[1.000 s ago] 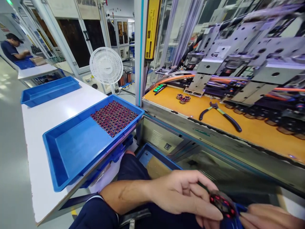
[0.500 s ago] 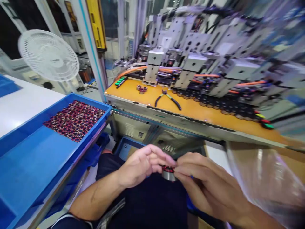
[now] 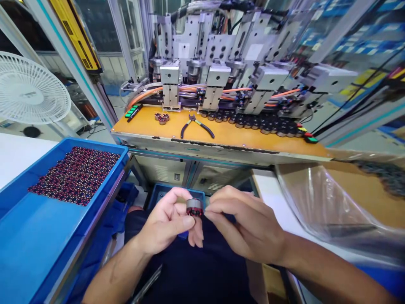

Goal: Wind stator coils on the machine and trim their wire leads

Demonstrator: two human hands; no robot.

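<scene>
In front of my lap, my left hand (image 3: pixel 172 219) holds a small round motor stator (image 3: pixel 194 207) between thumb and fingers. Its smooth silver-grey band faces up, and the red and black windings show along the lower side. Close against the stator's right edge, my right hand (image 3: pixel 245 221) has thumb and forefinger pinched together. Whatever lies between those fingertips, perhaps a thin wire, is too small to make out.
A blue tray (image 3: pixel 19 230) at left holds many similar red-and-dark parts (image 3: pixel 77 175). On the orange bench (image 3: pixel 228 138) lie pliers (image 3: pixel 196 126), several loose stators (image 3: pixel 162 119), a marker (image 3: pixel 135 113) and a row of dark round parts (image 3: pixel 253 122). Behind stands a machine (image 3: pixel 218 78); plastic-lined cardboard (image 3: pixel 316 198) is at right.
My view has swung to the right. The stator has been turned over: its silver band, below the windings before, is now above them. My left fingers have shifted under and around it.
</scene>
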